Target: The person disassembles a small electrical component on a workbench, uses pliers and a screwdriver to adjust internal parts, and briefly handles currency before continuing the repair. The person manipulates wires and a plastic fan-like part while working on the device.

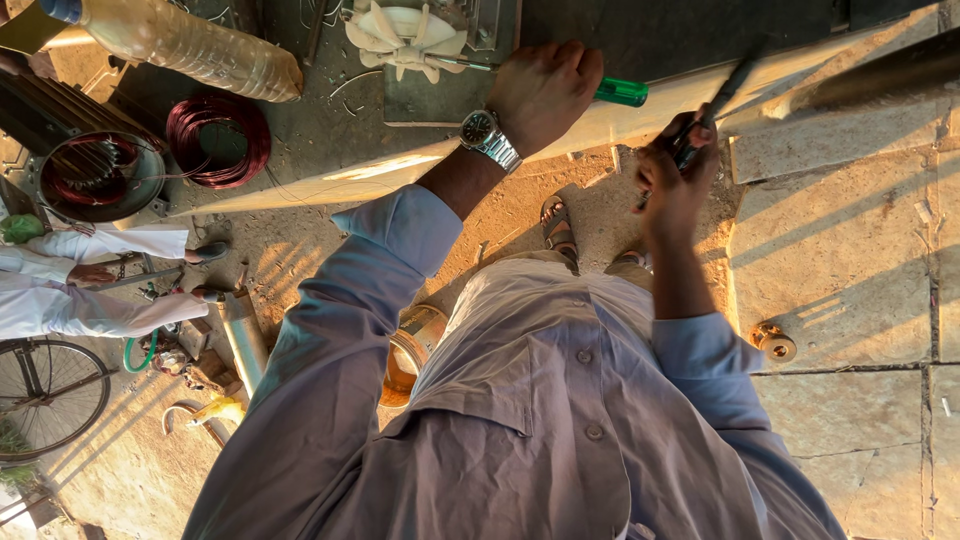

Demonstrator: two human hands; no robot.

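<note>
My left hand (543,92) is closed in a full fist around a screwdriver with a green handle (621,92); the handle end projects from the fist toward my right hand, the shaft runs out the other side toward a white fan impeller (405,35). My right hand (672,180) is clamped on dark pliers (700,125), whose jaws point up at the long pale blade (330,185) lying under both hands.
</note>
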